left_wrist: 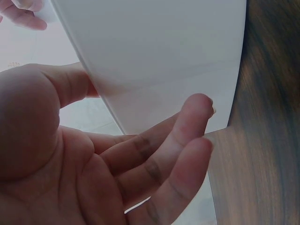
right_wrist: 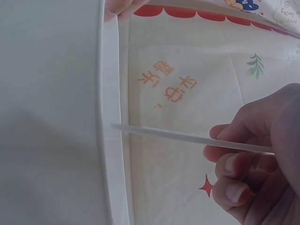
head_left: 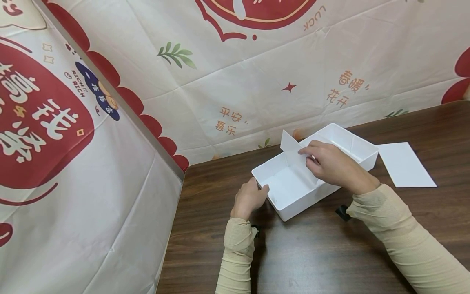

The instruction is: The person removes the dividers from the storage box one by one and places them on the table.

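Note:
A long white box (head_left: pixel 312 201), without a lid, stands at an angle on the wooden table. My left hand (head_left: pixel 249 198) holds its near-left end, the thumb over the rim and the fingers outside against the wall (left_wrist: pixel 159 51). With thumb and fingers, my right hand (head_left: pixel 332 165) pinches a thin white divider panel (head_left: pixel 292 152). That panel stands on edge across the box and sticks up above the far rim. In the right wrist view the divider (right_wrist: pixel 183 137) appears edge-on between the fingertips. Its lower edge is hidden, so I cannot tell whether it is seated in the box.
A second flat white panel (head_left: pixel 408 165) lies on the table (head_left: pixel 312 253) just right of the box. Behind the table hangs a printed cloth (head_left: pixel 205 106), close to the box's far side. Another printed cloth (head_left: pixel 110 196) borders the table's left edge.

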`<state>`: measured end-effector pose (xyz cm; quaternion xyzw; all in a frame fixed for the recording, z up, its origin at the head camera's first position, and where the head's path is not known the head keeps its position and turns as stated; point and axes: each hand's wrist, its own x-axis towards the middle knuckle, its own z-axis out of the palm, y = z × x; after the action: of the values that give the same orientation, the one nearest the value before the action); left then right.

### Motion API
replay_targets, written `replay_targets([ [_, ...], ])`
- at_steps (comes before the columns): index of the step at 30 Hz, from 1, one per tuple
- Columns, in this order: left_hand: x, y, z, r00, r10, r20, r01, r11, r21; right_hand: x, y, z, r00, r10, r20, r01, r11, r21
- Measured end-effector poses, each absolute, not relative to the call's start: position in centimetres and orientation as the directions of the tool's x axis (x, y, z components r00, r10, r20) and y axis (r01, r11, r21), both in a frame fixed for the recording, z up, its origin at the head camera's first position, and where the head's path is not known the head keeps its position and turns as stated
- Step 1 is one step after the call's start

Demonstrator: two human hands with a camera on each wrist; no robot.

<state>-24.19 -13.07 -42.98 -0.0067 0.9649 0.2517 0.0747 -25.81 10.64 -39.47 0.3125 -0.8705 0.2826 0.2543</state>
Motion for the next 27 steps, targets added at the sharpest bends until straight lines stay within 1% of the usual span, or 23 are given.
replay_targets([
  [7, -24.21, -13.10, -43.01, -0.987, 0.028, -0.156, -0.051, 0.875, 0.481, -25.89, 10.75, -39.47, -0.659, -0.401, 0.636, -0.694, 0.649, -0.311],
  [16, -24.24, -13.14, -43.06, -0.988, 0.032, -0.153, -0.048, 0.873, 0.486, -25.55, 10.94, -39.02, -0.685, -0.407, 0.605, -0.677, 0.662, -0.321],
  [27, -24.24, -13.09, -43.05, -0.988, 0.035, -0.153, -0.044, 0.871, 0.489, -25.59, 11.43, -38.92, -0.696, -0.393, 0.601, -0.661, 0.677, -0.324],
])
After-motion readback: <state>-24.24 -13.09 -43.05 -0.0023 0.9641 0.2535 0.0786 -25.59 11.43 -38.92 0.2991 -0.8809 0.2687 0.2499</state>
